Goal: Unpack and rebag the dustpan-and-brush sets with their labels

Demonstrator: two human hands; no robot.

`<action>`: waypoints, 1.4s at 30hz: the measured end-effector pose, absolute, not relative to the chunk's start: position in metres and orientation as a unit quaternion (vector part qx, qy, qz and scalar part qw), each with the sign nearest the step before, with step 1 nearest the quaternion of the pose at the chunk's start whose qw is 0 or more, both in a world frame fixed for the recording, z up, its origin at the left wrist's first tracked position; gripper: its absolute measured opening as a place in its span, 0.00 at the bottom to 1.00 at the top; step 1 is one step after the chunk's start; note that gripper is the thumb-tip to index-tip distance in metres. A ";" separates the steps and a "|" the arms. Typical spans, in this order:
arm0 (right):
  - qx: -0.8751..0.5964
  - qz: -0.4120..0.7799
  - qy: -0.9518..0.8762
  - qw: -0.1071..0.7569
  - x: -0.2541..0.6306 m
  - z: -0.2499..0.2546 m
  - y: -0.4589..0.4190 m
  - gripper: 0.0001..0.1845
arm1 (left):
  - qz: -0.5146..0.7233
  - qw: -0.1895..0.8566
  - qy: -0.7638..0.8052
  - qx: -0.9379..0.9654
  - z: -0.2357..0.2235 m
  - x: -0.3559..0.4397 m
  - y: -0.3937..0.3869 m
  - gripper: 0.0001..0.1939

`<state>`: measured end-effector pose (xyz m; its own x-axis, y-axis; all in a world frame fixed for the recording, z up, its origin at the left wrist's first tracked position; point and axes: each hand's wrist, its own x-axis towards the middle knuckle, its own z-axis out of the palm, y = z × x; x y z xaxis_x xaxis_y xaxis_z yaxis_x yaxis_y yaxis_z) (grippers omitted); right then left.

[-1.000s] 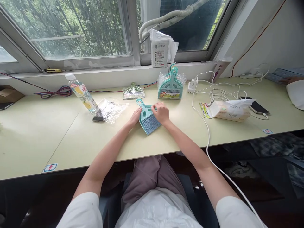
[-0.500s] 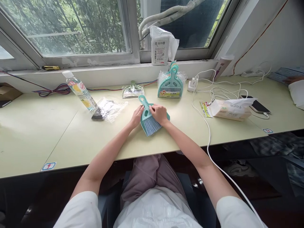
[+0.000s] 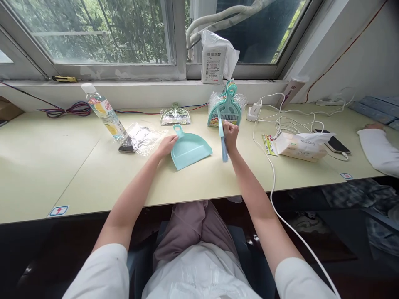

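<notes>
A turquoise dustpan [image 3: 191, 150] lies on the table in front of me, its handle loop pointing toward the window. My left hand [image 3: 167, 145] grips its left edge near the handle. To the right, my right hand [image 3: 231, 133] is closed around a small hand brush [image 3: 222, 139], held edge-on with its blue bristles downward, apart from the dustpan. Right behind that hand stands a stack of packaged dustpan sets [image 3: 227, 107] in clear wrap. Another wrapped brush set [image 3: 175, 115] sits farther back, to the left of the stack.
A bottle [image 3: 105, 114] leans at the left beside crumpled clear plastic wrap [image 3: 145, 139]. On the right are a tissue pack [image 3: 302, 145], a phone [image 3: 335, 143] and a white cable [image 3: 272, 166] running over the table edge. Another person's sleeve [image 3: 378, 147] rests at far right.
The brush has come off the dustpan: my right hand has lifted it away to the right and turned it edge-on. My left hand and the dustpan have shifted slightly left.
</notes>
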<state>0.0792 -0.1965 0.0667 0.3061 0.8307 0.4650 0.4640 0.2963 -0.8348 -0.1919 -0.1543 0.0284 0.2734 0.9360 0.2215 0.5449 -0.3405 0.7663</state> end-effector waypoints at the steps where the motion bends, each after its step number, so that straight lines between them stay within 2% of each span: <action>1: -0.591 0.092 -0.593 0.539 0.088 0.065 -0.194 0.26 | 0.324 0.256 0.508 0.756 0.028 -0.198 -0.152 0.16; 4: -0.646 -0.031 -0.663 0.377 0.106 0.052 -0.189 0.24 | 0.272 0.181 0.551 0.767 0.035 -0.208 -0.153 0.13; 8: -0.683 -0.071 -0.702 0.189 0.111 0.034 -0.186 0.23 | 0.181 0.099 0.616 0.760 0.046 -0.213 -0.158 0.16; 13: -0.704 -0.082 -0.694 0.126 0.108 0.039 -0.189 0.25 | 0.171 0.044 0.633 0.754 0.052 -0.216 -0.160 0.20; 17: -0.724 -0.032 -0.684 0.084 0.102 0.050 -0.194 0.23 | 0.182 -0.020 0.595 0.782 0.056 -0.215 -0.165 0.18; 25: -0.754 0.031 -0.653 0.070 0.106 0.055 -0.198 0.13 | 0.124 -0.039 0.571 0.811 0.053 -0.212 -0.167 0.17; 31: -0.727 -0.002 -0.644 0.238 0.103 0.061 -0.199 0.12 | 0.151 0.000 0.551 0.821 0.044 -0.198 -0.170 0.18; 33: -0.680 0.016 -0.686 0.258 0.096 0.064 -0.202 0.12 | 0.168 0.025 0.519 0.838 0.040 -0.185 -0.177 0.19; 37: -0.606 0.058 -0.764 0.213 0.075 0.065 -0.209 0.11 | 0.182 0.058 0.408 0.893 0.037 -0.158 -0.196 0.20; 42: -0.571 0.100 -0.794 0.182 0.057 0.063 -0.213 0.12 | 0.215 -0.024 0.333 0.918 0.044 -0.155 -0.204 0.10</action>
<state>0.0569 -0.2132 0.0630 -0.2807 0.9436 0.1757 0.8709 0.3273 -0.3666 -0.1546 -0.2042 0.0442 0.6859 0.6002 0.4114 0.6210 -0.7775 0.0990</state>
